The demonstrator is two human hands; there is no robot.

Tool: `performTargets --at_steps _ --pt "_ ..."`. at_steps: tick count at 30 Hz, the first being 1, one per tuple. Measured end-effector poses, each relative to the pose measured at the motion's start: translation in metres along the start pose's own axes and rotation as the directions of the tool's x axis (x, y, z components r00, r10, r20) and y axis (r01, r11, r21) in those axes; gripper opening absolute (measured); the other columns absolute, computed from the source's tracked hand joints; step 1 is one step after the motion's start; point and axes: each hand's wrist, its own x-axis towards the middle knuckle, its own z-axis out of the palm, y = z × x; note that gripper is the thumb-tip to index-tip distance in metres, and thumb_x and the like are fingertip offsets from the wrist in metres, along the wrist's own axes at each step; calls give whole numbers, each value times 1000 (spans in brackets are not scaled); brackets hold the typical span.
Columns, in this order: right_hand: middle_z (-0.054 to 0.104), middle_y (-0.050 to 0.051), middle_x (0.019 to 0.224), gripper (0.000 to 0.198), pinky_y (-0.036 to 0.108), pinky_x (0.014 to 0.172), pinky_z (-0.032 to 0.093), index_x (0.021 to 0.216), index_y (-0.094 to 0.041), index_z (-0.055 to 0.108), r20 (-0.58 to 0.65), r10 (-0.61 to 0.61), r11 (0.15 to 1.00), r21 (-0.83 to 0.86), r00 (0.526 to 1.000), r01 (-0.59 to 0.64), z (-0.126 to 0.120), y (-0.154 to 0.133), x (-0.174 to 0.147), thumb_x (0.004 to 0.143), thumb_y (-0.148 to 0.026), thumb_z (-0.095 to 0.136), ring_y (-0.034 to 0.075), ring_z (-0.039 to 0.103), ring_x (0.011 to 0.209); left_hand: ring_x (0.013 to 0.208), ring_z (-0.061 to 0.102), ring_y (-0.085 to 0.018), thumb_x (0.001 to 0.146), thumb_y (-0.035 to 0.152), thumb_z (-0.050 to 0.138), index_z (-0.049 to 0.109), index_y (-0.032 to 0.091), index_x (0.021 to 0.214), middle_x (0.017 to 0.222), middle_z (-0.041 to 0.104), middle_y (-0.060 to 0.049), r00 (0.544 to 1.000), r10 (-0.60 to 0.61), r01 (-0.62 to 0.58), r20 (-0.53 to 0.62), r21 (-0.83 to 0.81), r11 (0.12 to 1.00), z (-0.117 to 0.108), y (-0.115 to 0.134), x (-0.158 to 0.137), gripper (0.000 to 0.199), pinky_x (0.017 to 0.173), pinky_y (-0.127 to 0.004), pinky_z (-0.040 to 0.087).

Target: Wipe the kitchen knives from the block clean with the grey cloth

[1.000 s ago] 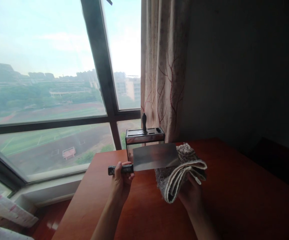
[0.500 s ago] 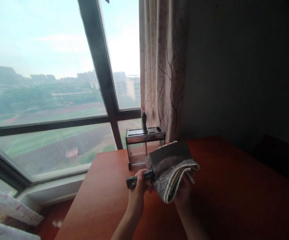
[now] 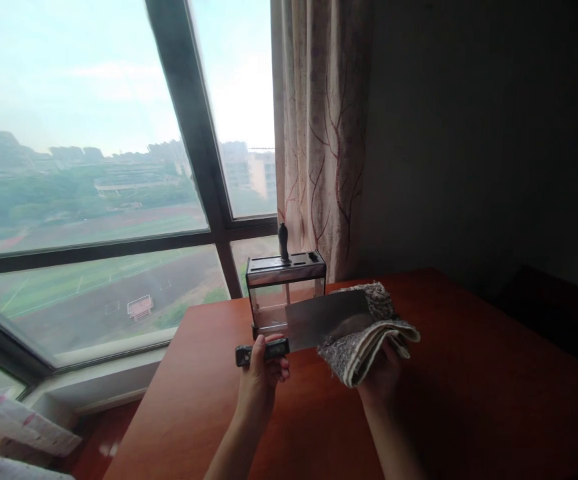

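My left hand [image 3: 263,363] is closed round the black handle of a cleaver [image 3: 319,320], whose broad grey blade points right. Folded over my right hand [image 3: 381,377] is a grey, speckled cloth [image 3: 341,357] with pale edges, gripped with the fingers mostly hidden beneath it. The cloth lies against the far end of the blade, on its lower edge and behind its tip. Both are held above the table. Just beyond the blade stands a knife block [image 3: 286,270] with clear sides and a metallic slotted top; one dark-handled tool [image 3: 283,241] stands upright in it.
The reddish-brown wooden table [image 3: 193,387] spreads under my hands, its left edge near the window sill [image 3: 109,380]. A large window [image 3: 89,187] fills the left side. A patterned curtain [image 3: 319,133] hangs behind the knife block, beside a dark wall [image 3: 469,147].
My hands have moved apart: the cleaver has shifted left and the cloth right, toward the blade's tip. More of the blade near the handle is bare. The view has turned slightly.
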Motion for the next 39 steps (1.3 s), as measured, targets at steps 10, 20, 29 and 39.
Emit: performTargets --at_steps 10,20,29,39 --pt "76 -4 93 25 41 93 50 88 -33 71 21 126 991 47 992 -127 20 16 -11 64 -38 71 23 69 94 41 54 -9 73 50 71 65 14 95 53 64 -2 993 -115 111 -40 -95 989 6 -10 -1 42 42 -16 41" --pt "75 -2 100 29 39 96 48 95 -29 72 163 240 963 86 957 -256 17 18 -9 69 -40 76 21 67 100 42 54 -9 73 50 70 67 14 95 53 64 -1 999 0 -4 -45 -89 996 3 -1 0 42 45 -17 42" --pt "69 6 117 72 53 99 43 112 -30 65 206 221 972 38 953 -234 25 20 -14 60 -80 62 30 58 116 47 58 -13 76 53 66 68 15 96 60 67 -3 986 169 -169 7 76 983 8 -6 -10 43 47 -23 42" --pt "73 1 106 30 42 86 54 102 -27 67 70 174 984 27 982 -176 27 21 -7 77 -41 62 25 66 103 52 62 -17 77 50 67 69 14 97 63 69 -6 981 162 -179 108 170 969 7 -17 -11 42 47 -24 42"
